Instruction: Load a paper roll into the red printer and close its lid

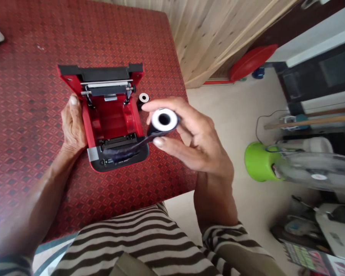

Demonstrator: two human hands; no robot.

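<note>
Ribbon roll (155, 122), dark film on a white core, held above the red patterned tabletop (34, 92), just right of the open label printer (112, 122). The right hand (202, 142) grasped it between thumb and curled fingers; the left hand (74, 126) lay against the printer's left side, though whether its fingers clasped the case could not be told. By judgement, the roll was light and firm, whereas its film tail (132, 148), extending leftward over the printer's front, was thin, limp, slippery and easily creased; the core ends offered the safest hold. Its hollow end faced the camera, leaving the long axis strongly foreshortened. A second roll (140, 98) showed its white end beside the printer.
</note>
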